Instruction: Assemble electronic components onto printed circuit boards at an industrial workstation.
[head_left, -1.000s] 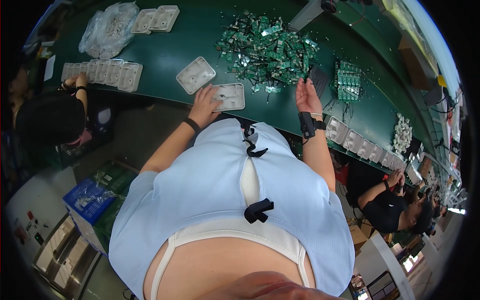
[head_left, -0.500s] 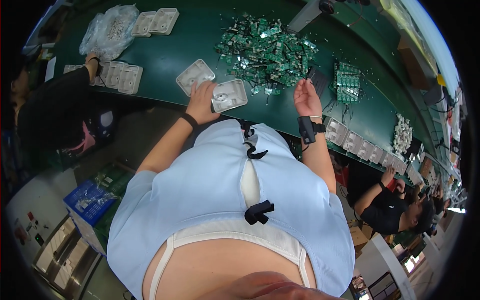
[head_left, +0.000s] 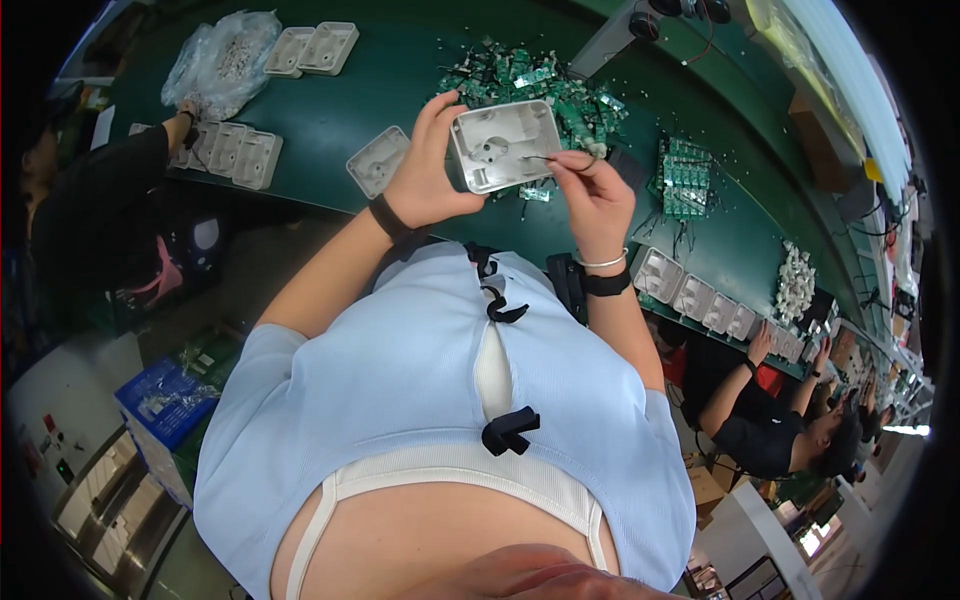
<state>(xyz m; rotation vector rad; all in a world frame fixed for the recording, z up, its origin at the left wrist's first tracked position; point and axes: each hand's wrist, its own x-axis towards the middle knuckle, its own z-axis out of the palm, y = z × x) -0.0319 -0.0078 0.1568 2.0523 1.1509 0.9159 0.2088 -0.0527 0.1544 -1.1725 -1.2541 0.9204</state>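
My left hand (head_left: 428, 178) grips a white plastic housing (head_left: 482, 172) by its left side, thumb below and fingers above. It is lifted off the table and tilted so its open inside shows, with a round hole and small posts. My right hand (head_left: 600, 212) is closed in a pinch at the housing's right edge. Between its fingertips is a thin dark wire-like piece (head_left: 541, 158) whose tip reaches inside the housing; whether it is a wire or a slim tool I cannot tell. A second white housing (head_left: 378, 163) lies on the table beside my left wrist.
Behind the housing spreads a heap of green circuit boards (head_left: 590, 115). More boards (head_left: 685, 178) lie in rows at right. Housings (head_left: 658, 274) line the right table edge near white small parts (head_left: 796, 283). Co-workers sit at both sides; a plastic bag (head_left: 222, 62) lies far left.
My left hand has raised the right-hand housing off the table, up and to the right. My right hand has moved left and down to it, with the thin dark piece in its fingers.
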